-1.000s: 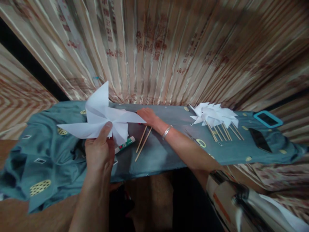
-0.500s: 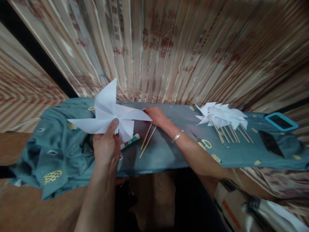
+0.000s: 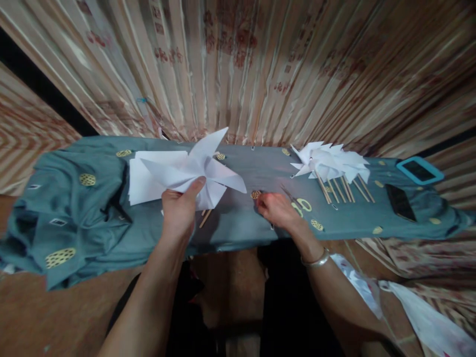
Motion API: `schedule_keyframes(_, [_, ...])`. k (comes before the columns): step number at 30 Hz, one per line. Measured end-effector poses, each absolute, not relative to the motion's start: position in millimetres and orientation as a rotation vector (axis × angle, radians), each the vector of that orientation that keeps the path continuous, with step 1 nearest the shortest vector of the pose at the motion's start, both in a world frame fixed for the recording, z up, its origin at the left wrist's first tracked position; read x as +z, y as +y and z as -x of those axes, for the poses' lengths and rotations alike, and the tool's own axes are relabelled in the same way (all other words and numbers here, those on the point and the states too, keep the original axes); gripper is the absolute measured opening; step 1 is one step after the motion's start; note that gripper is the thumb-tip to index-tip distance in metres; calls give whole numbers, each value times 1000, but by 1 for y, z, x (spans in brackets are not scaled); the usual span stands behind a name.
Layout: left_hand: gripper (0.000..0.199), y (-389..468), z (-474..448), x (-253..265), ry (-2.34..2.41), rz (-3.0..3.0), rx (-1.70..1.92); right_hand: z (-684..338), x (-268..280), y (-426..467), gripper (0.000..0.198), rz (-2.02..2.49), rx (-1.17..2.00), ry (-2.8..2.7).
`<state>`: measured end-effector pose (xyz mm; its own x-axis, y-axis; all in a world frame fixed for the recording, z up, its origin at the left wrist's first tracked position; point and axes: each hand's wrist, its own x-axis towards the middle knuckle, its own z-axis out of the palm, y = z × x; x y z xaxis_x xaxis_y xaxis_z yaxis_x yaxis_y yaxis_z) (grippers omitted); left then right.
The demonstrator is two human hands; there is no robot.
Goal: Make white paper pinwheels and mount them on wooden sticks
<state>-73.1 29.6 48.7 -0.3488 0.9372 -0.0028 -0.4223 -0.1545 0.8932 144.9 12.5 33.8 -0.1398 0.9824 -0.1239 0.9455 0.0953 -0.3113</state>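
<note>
My left hand (image 3: pixel 182 208) holds a white paper pinwheel (image 3: pixel 204 168), its thumb pressed near the centre where the blades meet. Below the pinwheel, the ends of wooden sticks (image 3: pixel 206 219) show on the cloth; the rest of them is covered. Over the cloth to the right, my right hand (image 3: pixel 275 208) has its fingers pinched together. Whatever is between those fingers is too small or hidden to make out. Just beyond the right hand lie scissors (image 3: pixel 304 204) with pale yellow handles. A stack of white paper sheets (image 3: pixel 139 181) sits partly behind the held pinwheel.
A blue-grey patterned cloth (image 3: pixel 238 230) covers the long narrow table. Several white pinwheels on sticks (image 3: pixel 330 163) lie overlapped at the right. Past them are a black phone (image 3: pixel 400 202) and a blue-framed device (image 3: pixel 420 170). Pleated curtains (image 3: pixel 230 74) hang right behind the table.
My right hand has come away from the pinwheel's right blade, toward me and to the right. The pinwheel has shifted right and turned, uncovering the paper stack. The camera view has also shifted.
</note>
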Motion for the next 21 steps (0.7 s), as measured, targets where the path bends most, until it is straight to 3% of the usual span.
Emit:
schedule_keyframes(7, [28,26,28,38,1050,-732,1478,-143,28,7,26,1961,392,-2368])
schedule_keyframes(13, [24,31,-1,30,1018,-677,1431,-161,16,-6,25,1927,366,-2266])
schedule_keyframes(21, [23,33,-15,26,1051,-759,1399,-235,37,-9,9,1491,316,-1400])
